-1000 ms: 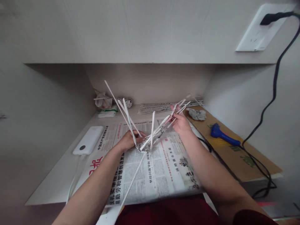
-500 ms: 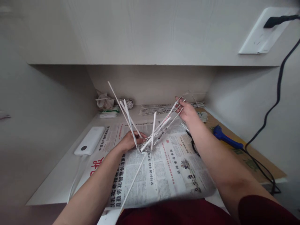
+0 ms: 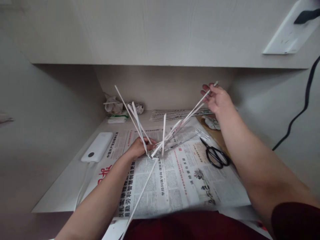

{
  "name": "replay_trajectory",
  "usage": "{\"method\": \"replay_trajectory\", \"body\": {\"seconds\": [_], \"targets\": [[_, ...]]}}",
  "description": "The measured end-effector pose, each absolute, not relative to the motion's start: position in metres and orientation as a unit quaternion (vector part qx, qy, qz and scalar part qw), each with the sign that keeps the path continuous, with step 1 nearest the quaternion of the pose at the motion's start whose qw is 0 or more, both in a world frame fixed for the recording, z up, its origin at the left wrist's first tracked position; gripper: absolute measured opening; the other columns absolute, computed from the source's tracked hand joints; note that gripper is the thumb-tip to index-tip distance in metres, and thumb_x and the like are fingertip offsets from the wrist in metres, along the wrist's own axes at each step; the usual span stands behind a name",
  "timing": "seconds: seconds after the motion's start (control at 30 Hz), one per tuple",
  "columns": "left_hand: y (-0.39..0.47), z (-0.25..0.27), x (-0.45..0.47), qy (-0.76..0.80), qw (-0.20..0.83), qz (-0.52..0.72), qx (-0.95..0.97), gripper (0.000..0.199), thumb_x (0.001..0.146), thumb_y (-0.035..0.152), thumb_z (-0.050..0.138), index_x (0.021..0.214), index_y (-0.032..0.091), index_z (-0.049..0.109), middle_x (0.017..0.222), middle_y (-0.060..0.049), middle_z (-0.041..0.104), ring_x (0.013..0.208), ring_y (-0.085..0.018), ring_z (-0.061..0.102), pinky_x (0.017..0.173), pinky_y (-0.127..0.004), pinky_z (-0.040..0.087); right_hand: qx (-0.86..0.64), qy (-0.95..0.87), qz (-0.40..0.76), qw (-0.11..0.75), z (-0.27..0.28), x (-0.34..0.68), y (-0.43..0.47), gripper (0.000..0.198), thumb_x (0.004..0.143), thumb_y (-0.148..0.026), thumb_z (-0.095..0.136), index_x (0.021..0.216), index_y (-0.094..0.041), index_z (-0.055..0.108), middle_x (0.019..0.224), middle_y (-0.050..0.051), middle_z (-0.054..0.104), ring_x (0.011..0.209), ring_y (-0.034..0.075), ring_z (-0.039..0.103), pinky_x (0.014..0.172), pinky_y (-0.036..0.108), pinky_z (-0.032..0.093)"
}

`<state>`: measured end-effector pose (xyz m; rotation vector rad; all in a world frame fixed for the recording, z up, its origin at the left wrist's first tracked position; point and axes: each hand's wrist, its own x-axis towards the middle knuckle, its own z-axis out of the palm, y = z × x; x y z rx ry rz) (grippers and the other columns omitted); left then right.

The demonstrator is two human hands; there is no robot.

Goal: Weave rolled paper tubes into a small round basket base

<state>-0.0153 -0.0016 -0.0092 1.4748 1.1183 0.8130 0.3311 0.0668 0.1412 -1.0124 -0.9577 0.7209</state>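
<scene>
A small woven piece of rolled-paper sticks sits above the newspaper, several white sticks fanning up and outward from it. My left hand is closed on its left side; some fingertips are hidden behind the sticks. Up at the right, my right hand holds a long paper stick near its far end, between thumb and fingers, the other fingers loosely curled. A second stick runs close beside it. One more long stick trails from the woven piece down toward my lap.
Newspaper covers the tabletop. Black-handled scissors lie right of the weaving, near short white pieces. A white power bank with a cable is at left. Paper sticks lie at the back, under an overhanging panel.
My right hand has moved up and to the right, drawing the paper stick out straighter. The scissors have come into fuller view. My left hand stays at the woven piece.
</scene>
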Motion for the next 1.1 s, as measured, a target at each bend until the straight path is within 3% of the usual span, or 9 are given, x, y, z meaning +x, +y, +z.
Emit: {"method": "replay_trajectory", "body": {"seconds": [0.2, 0.4, 0.53, 0.63, 0.83, 1.1], "targets": [[-0.001, -0.004, -0.014, 0.484, 0.522, 0.408, 0.572, 0.035, 0.049, 0.035, 0.088, 0.077, 0.016, 0.078, 0.077, -0.006, 0.076, 0.072, -0.021, 0.067, 0.074, -0.033, 0.053, -0.588, -0.278, 0.298, 0.699, 0.104, 0.342, 0.055, 0.004, 0.088, -0.018, 0.061, 0.089, -0.022, 0.059, 0.072, -0.004, 0.059, 0.055, 0.008, 0.055, 0.050, 0.019, 0.043], [0.006, -0.011, -0.018, 0.474, 0.499, 0.479, 0.545, 0.044, 0.047, 0.042, 0.089, 0.079, 0.015, 0.079, 0.077, -0.008, 0.076, 0.066, -0.020, 0.066, 0.067, -0.033, 0.053, -0.687, -0.230, 0.378, 0.577, 0.055, 0.327, 0.027, 0.021, 0.091, -0.039, 0.062, 0.091, -0.019, 0.058, 0.073, 0.001, 0.059, 0.053, 0.012, 0.061, 0.045, 0.022, 0.049], [0.007, -0.012, -0.017, 0.467, 0.496, 0.505, 0.531, 0.044, 0.051, 0.043, 0.088, 0.082, 0.014, 0.079, 0.080, -0.009, 0.077, 0.066, -0.020, 0.066, 0.066, -0.032, 0.053, -0.614, -0.334, 0.566, 0.437, 0.031, 0.273, -0.010, 0.044, 0.087, -0.058, 0.061, 0.084, -0.014, 0.065, 0.079, 0.011, 0.068, 0.054, 0.015, 0.063, 0.039, 0.023, 0.047], [0.005, -0.009, -0.015, 0.465, 0.485, 0.508, 0.540, 0.041, 0.054, 0.044, 0.086, 0.081, 0.014, 0.079, 0.081, -0.009, 0.077, 0.069, -0.021, 0.067, 0.067, -0.033, 0.053, -0.488, -0.415, 0.681, 0.356, 0.020, 0.217, -0.036, 0.037, 0.076, -0.048, 0.077, 0.094, -0.017, 0.069, 0.095, 0.011, 0.072, 0.070, 0.018, 0.069, 0.052, 0.024, 0.056], [0.003, -0.010, -0.016, 0.478, 0.430, 0.489, 0.589, 0.036, 0.060, 0.045, 0.081, 0.082, 0.016, 0.078, 0.081, -0.008, 0.077, 0.075, -0.024, 0.069, 0.073, -0.035, 0.053, -0.461, -0.336, 0.656, 0.494, 0.007, 0.147, -0.051, 0.034, 0.066, -0.043, 0.084, 0.088, -0.020, 0.069, 0.077, -0.001, 0.068, 0.060, 0.010, 0.059, 0.049, 0.020, 0.049], [0.001, -0.007, -0.015, 0.481, 0.416, 0.469, 0.613, 0.035, 0.064, 0.044, 0.078, 0.085, 0.016, 0.079, 0.082, -0.008, 0.076, 0.078, -0.024, 0.069, 0.076, -0.035, 0.052, -0.448, -0.315, 0.624, 0.558, 0.002, 0.138, -0.057, 0.046, 0.059, -0.042, 0.086, 0.096, -0.024, 0.064, 0.083, -0.004, 0.067, 0.065, 0.012, 0.060, 0.046, 0.020, 0.046]]}}
